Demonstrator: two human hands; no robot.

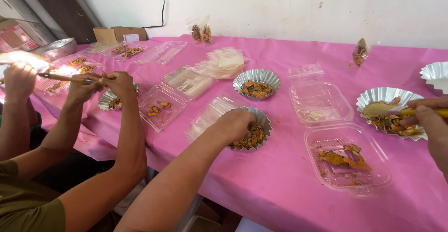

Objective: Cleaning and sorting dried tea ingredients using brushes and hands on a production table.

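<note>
Left hand (235, 124) lies curled inside the fluted silver foil dish (265, 120) of orange-brown dried slices, its hold not discernible, while the right hand (431, 120) clasps a yellow stick-like tool (422, 112) above a second foil dish (382, 92); judged mid-sorting, and any lift calls for a light pinch.

**One head-worn view, looking down and across the tabletop**

A single camera sits on the person's head and looks down at an angle over the pink tabletop (280, 185), toward the white wall (289, 3) at its far edge. It is close: the person's left hand (235, 124) lies near the frame's centre, the right hand (431, 120) is cut off by the right edge. The near edge of the tabletop runs diagonally from left to lower right. A co-worker's arms (93, 134) enter from the left. No second view shares this scene.
</note>
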